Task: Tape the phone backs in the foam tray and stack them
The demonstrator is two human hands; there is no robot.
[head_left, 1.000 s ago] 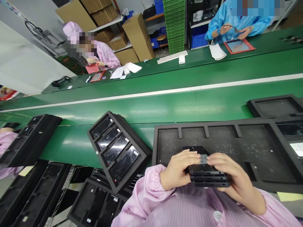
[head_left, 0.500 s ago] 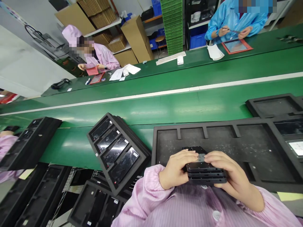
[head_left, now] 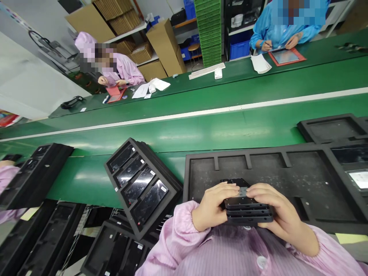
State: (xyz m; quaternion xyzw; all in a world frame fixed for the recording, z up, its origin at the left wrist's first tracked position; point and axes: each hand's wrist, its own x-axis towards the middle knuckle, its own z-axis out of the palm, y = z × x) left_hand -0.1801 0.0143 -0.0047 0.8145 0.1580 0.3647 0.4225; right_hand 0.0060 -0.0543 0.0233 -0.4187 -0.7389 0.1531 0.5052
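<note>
- Head view, my hands: my left hand [head_left: 211,207] and right hand [head_left: 276,209] are both closed round a small stack of phones [head_left: 248,214], flat black ones lying one on another, three edges showing toward me. The stack sits between my palms, close to my chest, above the near edge of the work surface.
- Head view, on top of the stack: my thumbs meet over a small grey piece [head_left: 243,191] on the uppermost phone. Whether it is stuck down or loose I cannot tell.
- Head view, just beyond my hands: a wide dark foam tray [head_left: 316,180] lies right behind the stack. Its big pockets show bare foam, so nothing from my hands has gone into it, as far as I can see.
- Head view, left of my left hand: a tilted tray [head_left: 121,191] holds four glossy phones [head_left: 139,183] side by side, every slot filled. More dark trays [head_left: 37,172] stand farther left and below.
- Head view, right of my right hand: another tray holds a device with a pale screen [head_left: 359,178], partly cut off by the frame.
- Head view, far past my hands: the green conveyor belt [head_left: 201,130] runs across. Beyond it a person in pink [head_left: 123,71] and a person in blue [head_left: 281,30] work at their own places.
</note>
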